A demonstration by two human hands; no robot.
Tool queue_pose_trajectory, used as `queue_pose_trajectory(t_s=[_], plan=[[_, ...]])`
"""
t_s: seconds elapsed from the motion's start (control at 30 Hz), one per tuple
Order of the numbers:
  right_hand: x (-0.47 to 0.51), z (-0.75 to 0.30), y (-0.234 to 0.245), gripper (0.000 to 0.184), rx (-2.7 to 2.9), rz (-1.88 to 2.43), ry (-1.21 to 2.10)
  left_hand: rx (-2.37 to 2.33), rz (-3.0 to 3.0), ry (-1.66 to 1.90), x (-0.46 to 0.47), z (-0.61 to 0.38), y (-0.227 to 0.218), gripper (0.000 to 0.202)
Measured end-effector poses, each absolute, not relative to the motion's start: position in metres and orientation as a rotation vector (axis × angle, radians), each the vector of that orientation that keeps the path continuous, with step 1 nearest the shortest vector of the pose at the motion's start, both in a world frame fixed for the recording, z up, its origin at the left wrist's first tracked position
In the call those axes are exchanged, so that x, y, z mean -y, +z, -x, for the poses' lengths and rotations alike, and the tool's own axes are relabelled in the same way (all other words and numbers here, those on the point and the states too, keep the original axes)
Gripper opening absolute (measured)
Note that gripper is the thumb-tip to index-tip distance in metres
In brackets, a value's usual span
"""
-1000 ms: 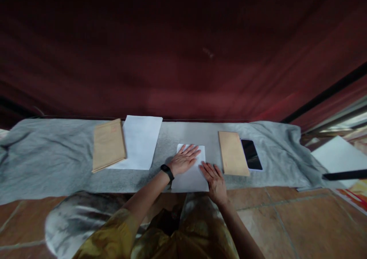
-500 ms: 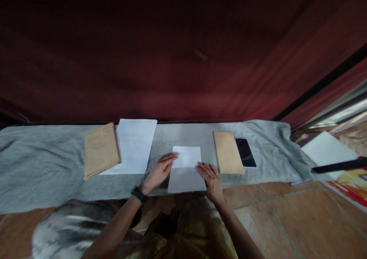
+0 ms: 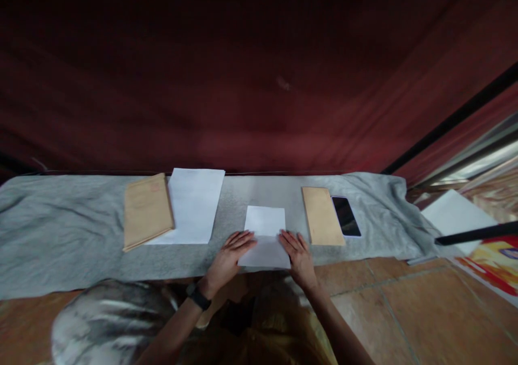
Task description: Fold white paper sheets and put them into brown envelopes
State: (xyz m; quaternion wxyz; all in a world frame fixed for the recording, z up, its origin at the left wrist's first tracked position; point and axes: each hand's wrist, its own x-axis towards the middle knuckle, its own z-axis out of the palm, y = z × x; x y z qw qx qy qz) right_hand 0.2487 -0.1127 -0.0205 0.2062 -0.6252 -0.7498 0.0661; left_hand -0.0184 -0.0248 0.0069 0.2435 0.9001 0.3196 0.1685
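A white sheet of paper (image 3: 265, 252) with a crease across its middle lies on the grey cloth in front of me. My left hand (image 3: 232, 254) rests on its left edge near the crease, fingers stretched out and lying flat. On the opposite edge, my right hand (image 3: 298, 254) presses with its fingers slightly spread. Neither hand is wrapped around anything. Just right of my right hand is a brown envelope (image 3: 324, 217). Left of my left hand lies a stack of white paper (image 3: 196, 206), partly covered by a pile of brown envelopes (image 3: 148, 211).
A phone (image 3: 346, 217) lies beside the single envelope. The grey cloth (image 3: 73, 230) covers a long narrow surface, with a dark red fabric wall (image 3: 259, 111) behind it. A black bar (image 3: 477, 233) and a white board (image 3: 457, 217) are at the right, above the tiled floor (image 3: 424, 300).
My left hand has moved down along the paper's left edge, from above the crease to beside it. My right hand stays at the right edge. The view has shifted slightly.
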Motion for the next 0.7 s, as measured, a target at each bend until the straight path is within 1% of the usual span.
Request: queue_pose_trajectory(t_s=[0.07,0.13,0.27,0.4,0.47,0.57,0.63,0.7], plan=[[0.115,-0.24,-0.019,0.078,2.092,1.766,0.175,-0.877,-2.469,0.467,0.019,0.02,0.007,0.079],[0.118,-0.229,-0.019,0.079,2.092,1.786,0.161,-0.907,-2.451,0.502,0.012,0.023,0.006,0.076],[0.121,-0.206,-0.02,0.077,2.119,1.779,0.096,-1.054,-2.224,0.659,0.001,0.033,0.002,0.059],[0.12,-0.191,-0.022,0.079,2.139,1.768,0.088,-1.258,-1.72,0.883,0.008,0.04,0.001,0.044],[0.118,-0.184,-0.023,0.078,2.105,1.803,0.094,-1.317,-1.365,1.001,0.02,0.039,0.005,0.045],[0.113,-0.172,-0.023,0.073,2.087,1.844,0.119,-1.251,-0.828,1.02,0.041,0.03,0.015,0.057],[0.111,-0.165,-0.022,0.07,2.113,1.842,0.144,-1.178,-0.652,0.961,0.051,0.022,0.022,0.063],[0.111,-0.162,-0.021,0.069,2.139,1.826,0.166,-1.16,-0.63,0.955,0.057,0.014,0.025,0.063]])
